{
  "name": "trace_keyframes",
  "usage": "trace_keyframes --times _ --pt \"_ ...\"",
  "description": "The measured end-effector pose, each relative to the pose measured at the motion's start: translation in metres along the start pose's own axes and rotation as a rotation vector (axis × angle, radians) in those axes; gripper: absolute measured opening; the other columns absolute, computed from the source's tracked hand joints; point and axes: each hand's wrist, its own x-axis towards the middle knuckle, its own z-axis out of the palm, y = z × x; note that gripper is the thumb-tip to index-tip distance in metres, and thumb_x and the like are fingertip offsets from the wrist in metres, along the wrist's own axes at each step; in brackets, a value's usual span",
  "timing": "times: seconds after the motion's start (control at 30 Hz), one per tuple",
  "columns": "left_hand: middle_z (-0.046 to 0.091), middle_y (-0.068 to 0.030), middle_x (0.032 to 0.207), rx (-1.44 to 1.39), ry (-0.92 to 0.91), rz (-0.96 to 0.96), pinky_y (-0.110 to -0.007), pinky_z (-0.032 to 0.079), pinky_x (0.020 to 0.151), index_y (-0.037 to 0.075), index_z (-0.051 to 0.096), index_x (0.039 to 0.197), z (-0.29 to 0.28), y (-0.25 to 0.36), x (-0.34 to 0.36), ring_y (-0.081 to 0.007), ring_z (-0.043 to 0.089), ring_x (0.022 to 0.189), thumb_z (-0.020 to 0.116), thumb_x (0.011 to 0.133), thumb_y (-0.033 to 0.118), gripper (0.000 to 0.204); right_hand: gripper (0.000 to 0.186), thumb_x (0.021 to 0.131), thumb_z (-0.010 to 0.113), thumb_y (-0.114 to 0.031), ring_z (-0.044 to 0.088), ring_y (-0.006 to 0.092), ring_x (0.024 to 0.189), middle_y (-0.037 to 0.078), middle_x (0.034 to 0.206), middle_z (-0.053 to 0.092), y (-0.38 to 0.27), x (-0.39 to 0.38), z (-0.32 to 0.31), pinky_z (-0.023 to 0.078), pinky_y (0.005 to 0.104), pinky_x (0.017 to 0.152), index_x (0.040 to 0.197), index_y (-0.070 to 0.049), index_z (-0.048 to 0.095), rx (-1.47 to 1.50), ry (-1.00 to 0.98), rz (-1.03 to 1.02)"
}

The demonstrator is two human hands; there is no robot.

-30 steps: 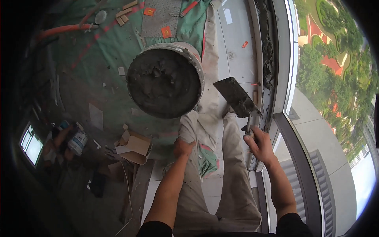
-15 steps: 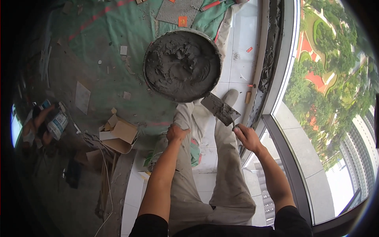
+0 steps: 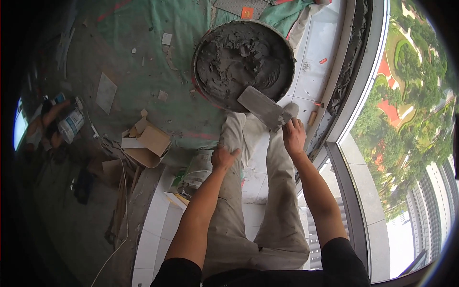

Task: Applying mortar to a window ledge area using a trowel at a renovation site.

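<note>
A round bucket [image 3: 197,79] of dark grey mortar [image 3: 239,62] stands ahead of me, its surface churned and lumpy. My right hand [image 3: 294,136] is closed around the handle of a flat trowel [image 3: 262,108]. The blade points up and left, with its tip over the bucket's near right rim. Its upper face looks mostly smooth, with some mortar near the handle end. My left hand [image 3: 224,158] rests on my left knee, thumb apart from the fingers, holding no tool. The fingers' far side is partly hidden.
Green sheeting [image 3: 158,71] with scattered tile scraps covers the floor at left. A torn cardboard box [image 3: 148,141] and a dirty bucket [image 3: 198,167] lie left of my leg. A window frame [image 3: 351,201] runs along the right. Another person's arm [image 3: 52,115] shows far left.
My right hand has moved up and turned the trowel, bringing a cleaner blade face into view over the bucket's rim. The view has shifted; my left hand stays on my knee.
</note>
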Motion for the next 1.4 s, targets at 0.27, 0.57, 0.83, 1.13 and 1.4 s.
trace_keyframes --times 0.27,0.57,0.83,1.13,1.4 --pt "0.069 -0.0253 0.157 -0.126 -0.077 0.161 -0.054 0.056 0.117 0.009 0.057 0.167 -0.031 -0.076 -0.104 -0.0447 0.069 0.142 0.075 0.103 0.066 0.087 0.03 0.107 0.079 -0.033 0.078 0.047 0.096 0.02 0.105 0.079 0.032 -0.175 -0.178 0.06 0.0578 0.08 0.127 -0.011 0.077 -0.079 -0.272 0.337" --pt "0.087 -0.017 0.125 -0.612 0.27 0.491 -0.044 0.061 0.108 0.006 0.084 0.133 -0.117 -0.085 -0.312 -0.034 0.081 0.121 0.079 0.105 0.047 0.05 0.031 0.099 0.087 -0.034 0.061 0.0207 0.054 0.005 0.073 0.06 0.05 -0.229 -0.291 0.052 0.043 0.048 0.101 -0.009 0.068 0.726 -0.338 1.092" --pt "0.09 -0.0116 0.107 -1.198 0.705 0.49 -0.04 0.065 0.095 0.007 0.089 0.119 -0.136 -0.125 -0.452 -0.0269 0.086 0.1 0.076 0.107 0.029 0.029 0.029 0.102 0.085 -0.034 0.065 0.0222 0.061 0.006 0.077 0.066 -0.019 -0.113 -0.377 0.053 0.0443 0.051 0.106 -0.007 0.075 0.522 -0.441 0.531" --pt "0.084 -0.0291 0.121 -1.116 0.383 -0.3 -0.058 0.063 0.105 0.001 0.088 0.111 0.083 -0.219 -0.441 -0.0481 0.08 0.12 0.081 0.093 0.037 0.04 0.025 0.106 0.081 -0.026 0.063 0.0175 0.058 0.007 0.079 0.068 -0.17 -0.074 -0.461 0.051 0.0367 0.053 0.101 -0.003 0.073 0.497 -0.23 0.078" --pt "0.082 -0.0247 0.119 -1.159 0.672 -0.048 -0.056 0.063 0.088 0.001 0.085 0.117 0.109 -0.211 -0.418 -0.0421 0.081 0.109 0.081 0.096 0.033 0.038 0.026 0.106 0.083 -0.03 0.059 0.0187 0.053 0.004 0.073 0.062 -0.153 -0.148 -0.412 0.049 0.0411 0.047 0.105 -0.007 0.072 0.406 -0.445 0.543"
